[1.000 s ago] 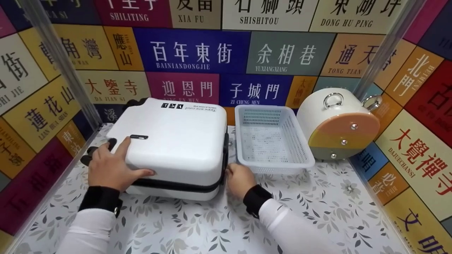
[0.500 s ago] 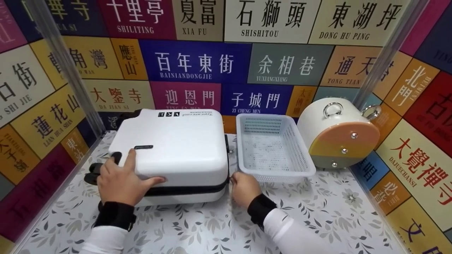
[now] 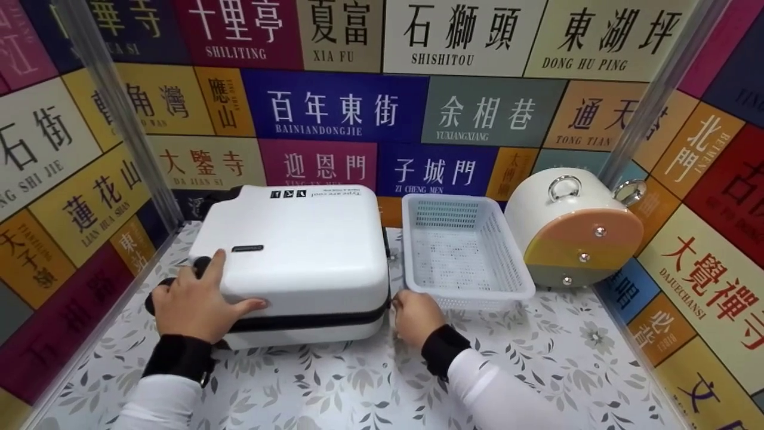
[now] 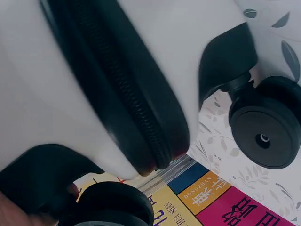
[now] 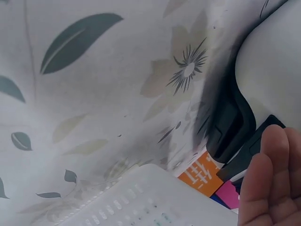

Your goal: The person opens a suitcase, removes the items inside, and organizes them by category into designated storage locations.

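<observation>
A white hard-shell suitcase (image 3: pixel 310 233) lies flat on the left of the table. A black zipper band (image 4: pixel 127 94) runs round its side. My left hand (image 3: pixel 194 307) rests with spread fingers on its wheeled end, the thumb along the front edge. Two black wheels (image 4: pixel 265 136) show in the left wrist view. My right hand (image 3: pixel 418 316) is at the near right corner, fingers curled, pinching what appears to be the zipper pull at the seam; the pull itself is hidden. The right fingers (image 5: pixel 277 165) show beside the suitcase's black side handle (image 5: pixel 249 150).
A light plastic basket (image 3: pixel 409 257) stands close to the suitcase's right side. Beyond it sits a rounded white box (image 3: pixel 537 197) with an orange, yellow and green front and metal rings. Sign-covered walls (image 3: pixel 334 104) enclose the leaf-patterned table (image 3: pixel 334 388).
The head view has tilted up slightly. The suitcase has turned a little, its wheeled end coming nearer and its right end going farther off. Both hands keep their places on it.
</observation>
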Demonstrator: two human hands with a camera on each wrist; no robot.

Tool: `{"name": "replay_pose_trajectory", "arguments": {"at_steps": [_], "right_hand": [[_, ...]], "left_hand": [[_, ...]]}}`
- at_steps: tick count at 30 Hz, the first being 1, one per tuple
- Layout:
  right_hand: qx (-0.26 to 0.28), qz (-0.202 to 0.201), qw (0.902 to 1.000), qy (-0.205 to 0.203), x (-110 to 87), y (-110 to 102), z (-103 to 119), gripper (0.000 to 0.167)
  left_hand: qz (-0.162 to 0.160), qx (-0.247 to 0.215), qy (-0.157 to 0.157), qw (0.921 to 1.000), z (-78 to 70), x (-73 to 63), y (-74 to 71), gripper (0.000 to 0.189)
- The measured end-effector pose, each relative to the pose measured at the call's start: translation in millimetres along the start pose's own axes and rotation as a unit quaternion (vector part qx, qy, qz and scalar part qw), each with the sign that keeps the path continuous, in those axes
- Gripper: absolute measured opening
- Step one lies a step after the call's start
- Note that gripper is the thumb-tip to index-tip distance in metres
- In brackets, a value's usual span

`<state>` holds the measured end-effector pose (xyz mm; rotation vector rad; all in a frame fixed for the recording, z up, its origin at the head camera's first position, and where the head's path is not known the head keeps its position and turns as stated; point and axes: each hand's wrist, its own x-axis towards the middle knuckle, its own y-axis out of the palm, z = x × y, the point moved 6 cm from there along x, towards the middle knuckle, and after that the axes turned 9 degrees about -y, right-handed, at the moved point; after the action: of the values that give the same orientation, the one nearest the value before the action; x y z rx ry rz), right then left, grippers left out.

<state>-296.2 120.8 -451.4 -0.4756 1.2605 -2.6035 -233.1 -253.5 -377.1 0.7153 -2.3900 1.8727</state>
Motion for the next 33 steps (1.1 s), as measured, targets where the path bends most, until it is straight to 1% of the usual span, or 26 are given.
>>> {"name": "replay_pose_trajectory", "arguments": {"at_steps": [1, 3, 6, 8, 12, 16, 19, 23, 25, 27, 30, 33], "right_hand": [[-0.008, -0.005, 0.9999, -0.006, -0.3, -1, 1, 0.016], [-0.012, -0.013, 0.9998, -0.006, -2.1, -2, 2, 0.016], [-0.007, -0.024, 0.9997, -0.001, -6.1, -3, 6, 0.017], [-0.003, -0.024, 0.9997, 0.005, -9.2, -2, 8, 0.017], [0.008, -0.012, 0.9999, -0.002, -11.7, 3, 15, 0.017], [0.008, -0.012, 0.9999, -0.001, -6.3, 4, 16, 0.018], [-0.001, -0.016, 0.9999, 0.005, 0.2, 3, 13, 0.018], [0.013, -0.001, 0.9996, 0.026, 5.6, 3, 8, 0.017], [0.02, 0.006, 0.9991, 0.036, 6.3, 3, 7, 0.018], [0.022, 0.006, 0.999, 0.039, 6.7, 3, 6, 0.019], [0.023, 0.001, 0.9988, 0.044, 7.5, 3, 5, 0.019], [0.013, -0.009, 0.9996, 0.026, 8.3, 3, 7, 0.018]], "left_hand": [[-0.006, 0.001, -0.004, 1.0, -0.3, -0.8, 0.2, 0.132], [-0.015, 0.003, -0.013, 0.9998, -1.6, -2.7, 0.2, 0.131], [-0.025, 0.004, -0.023, 0.9994, -5.9, -5.5, 0.2, 0.131], [-0.028, 0.007, -0.027, 0.9992, -10.5, -7.6, 0.7, 0.132], [-0.027, 0.017, -0.043, 0.9986, -21.6, -14.1, 2.2, 0.134], [-0.012, 0.026, -0.056, 0.998, -33.7, -22.3, 2.1, 0.135], [0.002, 0.035, -0.04, 0.9986, -38.2, -25.5, -0.8, 0.131], [0.022, 0.044, -0.004, 0.9988, -34.4, -24.6, -5.4, 0.127], [0.028, 0.046, 0.006, 0.9985, -31.8, -23.4, -6.0, 0.126], [0.029, 0.043, 0.008, 0.9986, -30.6, -23.7, -5.7, 0.126], [0.019, 0.034, -0.001, 0.9992, -32.6, -26.9, -3.6, 0.126], [0.009, 0.032, -0.012, 0.9994, -39.5, -32.0, -1.5, 0.126]]}}
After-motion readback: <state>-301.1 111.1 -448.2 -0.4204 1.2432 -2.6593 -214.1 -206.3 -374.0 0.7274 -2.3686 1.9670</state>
